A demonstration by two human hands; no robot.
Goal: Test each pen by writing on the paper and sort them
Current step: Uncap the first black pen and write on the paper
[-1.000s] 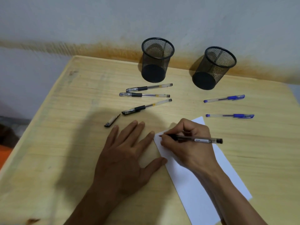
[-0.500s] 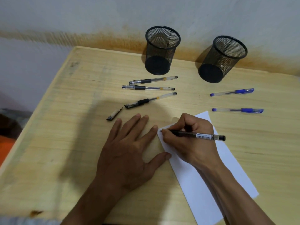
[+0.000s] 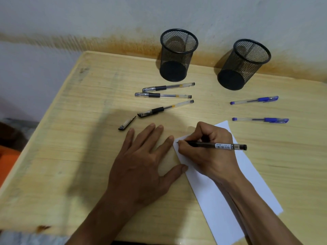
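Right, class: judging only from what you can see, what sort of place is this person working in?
Probably a plain desk against a wall, set up for writing: a wooden table, two mesh pen holders, and a sheet of paper under the right hand holding a pen.

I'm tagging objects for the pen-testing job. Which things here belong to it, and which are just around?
Part of the job:
black pen gripped by right hand
paper, left hand touching its edge
three black pens
two blue pens
loose cap
two mesh cups

Just around:
wooden table
stained wall
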